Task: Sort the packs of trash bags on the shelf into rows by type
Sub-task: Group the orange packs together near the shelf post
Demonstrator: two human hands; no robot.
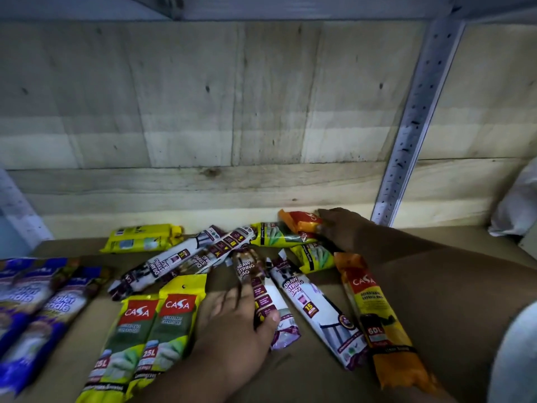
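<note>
The blue packs at the left edge of the shelf are cut off and blurred. Two green-and-yellow packs read "CASA" and "25L"; white packs read "DRAW STRING BAG"; an orange pack reads "CASA" and "60L". The left hand lies spread on a white pack. The right hand grips a red-orange pack by the back wall.

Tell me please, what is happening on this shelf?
A person is sorting packs of trash bags on a shelf. The right hand grips an orange pack at the back wall. The left hand rests flat, partly on a white drawstring pack. Two yellow 25L packs lie side by side, blue packs sit at the left, and the middle pile is mixed.
</note>
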